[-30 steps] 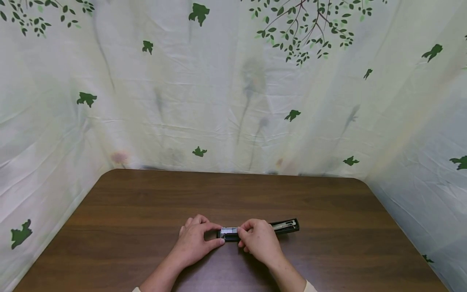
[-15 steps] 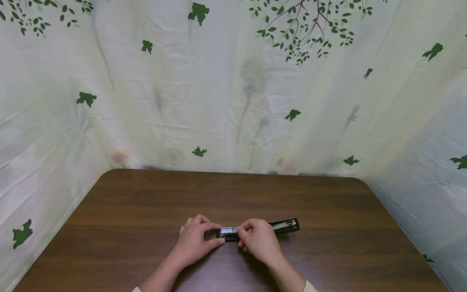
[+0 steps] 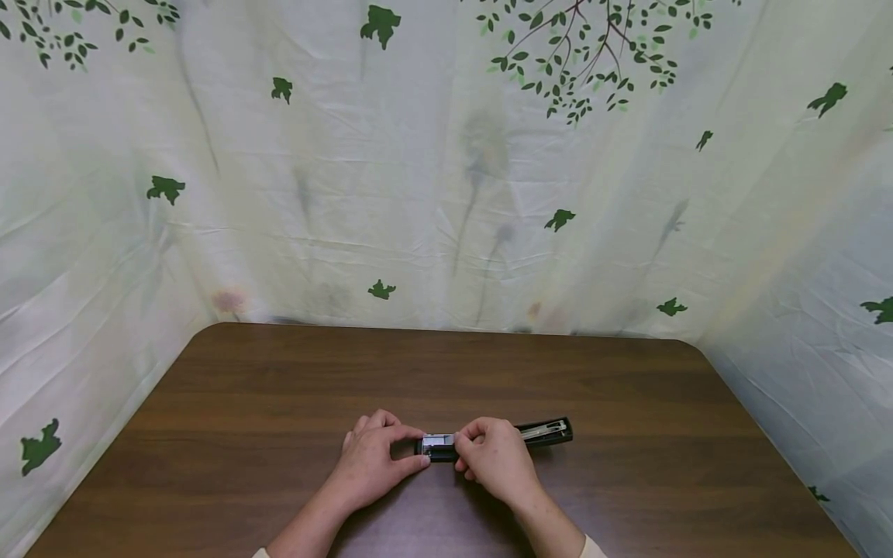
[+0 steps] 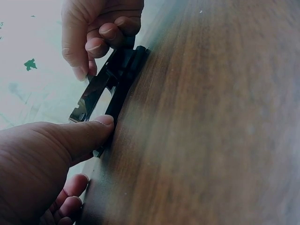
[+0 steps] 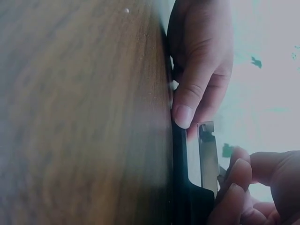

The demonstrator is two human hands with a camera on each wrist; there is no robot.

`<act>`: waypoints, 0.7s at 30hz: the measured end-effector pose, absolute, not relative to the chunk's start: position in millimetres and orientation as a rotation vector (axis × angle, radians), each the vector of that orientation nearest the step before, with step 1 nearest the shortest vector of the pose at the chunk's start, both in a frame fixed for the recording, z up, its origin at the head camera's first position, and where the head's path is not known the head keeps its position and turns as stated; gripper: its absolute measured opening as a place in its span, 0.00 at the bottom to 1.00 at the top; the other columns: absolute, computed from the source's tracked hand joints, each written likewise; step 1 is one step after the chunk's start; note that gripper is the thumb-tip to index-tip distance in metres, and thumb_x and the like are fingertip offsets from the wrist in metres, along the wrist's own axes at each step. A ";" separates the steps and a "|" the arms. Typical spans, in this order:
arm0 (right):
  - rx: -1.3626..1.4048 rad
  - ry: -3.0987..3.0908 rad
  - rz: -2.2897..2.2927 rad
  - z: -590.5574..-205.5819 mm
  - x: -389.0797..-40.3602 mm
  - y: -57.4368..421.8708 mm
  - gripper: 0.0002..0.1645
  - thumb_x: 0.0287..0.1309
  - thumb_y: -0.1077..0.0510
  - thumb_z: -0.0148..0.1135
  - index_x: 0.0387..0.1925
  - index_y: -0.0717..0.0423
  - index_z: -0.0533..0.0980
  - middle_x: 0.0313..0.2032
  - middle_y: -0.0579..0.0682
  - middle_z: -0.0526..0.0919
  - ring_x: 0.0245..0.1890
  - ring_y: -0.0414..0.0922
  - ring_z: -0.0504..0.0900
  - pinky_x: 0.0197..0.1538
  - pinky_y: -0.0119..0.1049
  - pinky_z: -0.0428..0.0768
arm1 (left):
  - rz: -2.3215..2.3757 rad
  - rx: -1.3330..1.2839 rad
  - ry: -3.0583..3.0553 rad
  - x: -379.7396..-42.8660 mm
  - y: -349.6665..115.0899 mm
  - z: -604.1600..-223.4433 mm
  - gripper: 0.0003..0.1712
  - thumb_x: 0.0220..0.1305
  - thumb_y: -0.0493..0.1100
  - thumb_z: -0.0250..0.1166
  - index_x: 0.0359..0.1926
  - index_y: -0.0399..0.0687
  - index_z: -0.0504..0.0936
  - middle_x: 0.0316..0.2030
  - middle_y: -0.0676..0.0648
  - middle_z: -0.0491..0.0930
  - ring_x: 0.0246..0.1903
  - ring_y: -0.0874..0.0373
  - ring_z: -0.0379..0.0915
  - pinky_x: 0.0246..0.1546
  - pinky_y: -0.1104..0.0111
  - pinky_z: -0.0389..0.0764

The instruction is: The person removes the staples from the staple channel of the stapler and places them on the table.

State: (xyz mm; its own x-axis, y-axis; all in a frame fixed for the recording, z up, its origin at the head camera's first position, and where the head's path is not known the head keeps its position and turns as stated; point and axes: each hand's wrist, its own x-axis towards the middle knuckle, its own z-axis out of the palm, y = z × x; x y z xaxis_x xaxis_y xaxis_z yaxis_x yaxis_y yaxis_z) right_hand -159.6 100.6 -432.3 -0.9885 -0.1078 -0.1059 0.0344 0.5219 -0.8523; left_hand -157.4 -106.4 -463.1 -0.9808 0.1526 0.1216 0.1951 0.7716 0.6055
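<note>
A black stapler (image 3: 547, 432) lies swung wide on the table, its long top arm pointing right. Its metal magazine (image 5: 207, 154) stands a little above the black base (image 5: 180, 164). My left hand (image 3: 373, 461) grips the front end of the base between thumb and index finger; the thumb (image 4: 105, 120) presses on its near side. At the middle of the stapler, my right hand (image 3: 498, 461) pinches at the magazine with thumb and index finger, the other fingers curled. A small grey piece (image 5: 222, 175) shows at those fingertips; I cannot tell what it is. The right hand hides the stapler's middle.
The brown wooden table (image 3: 314, 380) extends around both hands, with rounded far corners. A pale curtain (image 3: 418, 194) with printed leaves and birds hangs behind it and along both sides.
</note>
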 end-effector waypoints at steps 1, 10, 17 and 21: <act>-0.062 2.610 -1.470 -432.1 -159.5 100.8 0.07 0.62 0.56 0.65 0.30 0.55 0.83 0.17 0.43 0.83 0.16 0.39 0.80 0.23 0.35 0.78 | -1.001 -0.285 -2.894 -157.3 -106.3 -462.9 0.18 0.50 0.58 0.80 0.44 0.69 0.89 0.39 0.58 0.71 0.40 0.60 0.62 0.45 0.61 0.62; -0.038 2.619 -1.493 -429.3 -160.5 102.7 0.06 0.60 0.57 0.64 0.30 0.54 0.83 0.17 0.43 0.83 0.16 0.39 0.80 0.23 0.35 0.77 | -1.000 -0.281 -2.891 -157.3 -105.8 -462.8 0.18 0.50 0.57 0.80 0.44 0.69 0.90 0.39 0.58 0.71 0.40 0.60 0.62 0.44 0.61 0.62; -0.007 2.600 -1.524 -426.3 -161.6 104.2 0.05 0.57 0.58 0.63 0.29 0.53 0.82 0.17 0.44 0.83 0.16 0.39 0.80 0.24 0.35 0.79 | -0.999 -0.271 -2.895 -157.2 -105.4 -462.8 0.18 0.50 0.57 0.80 0.43 0.70 0.89 0.38 0.58 0.71 0.39 0.60 0.62 0.45 0.61 0.62; -0.011 2.578 -1.560 -425.3 -162.3 104.9 0.05 0.56 0.58 0.62 0.29 0.55 0.82 0.17 0.45 0.83 0.16 0.39 0.79 0.24 0.35 0.79 | -1.004 -0.274 -2.896 -157.1 -105.3 -462.6 0.17 0.50 0.57 0.80 0.44 0.70 0.89 0.38 0.58 0.71 0.39 0.60 0.62 0.45 0.60 0.61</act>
State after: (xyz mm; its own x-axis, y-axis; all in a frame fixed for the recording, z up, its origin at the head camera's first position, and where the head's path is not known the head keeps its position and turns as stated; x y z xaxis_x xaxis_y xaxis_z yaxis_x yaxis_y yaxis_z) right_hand -162.3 104.9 -425.3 -0.9917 -0.0728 -0.1059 0.0600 0.4663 -0.8826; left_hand -157.1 -105.3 -462.6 -0.9821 0.1463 0.1187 0.1884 0.7713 0.6080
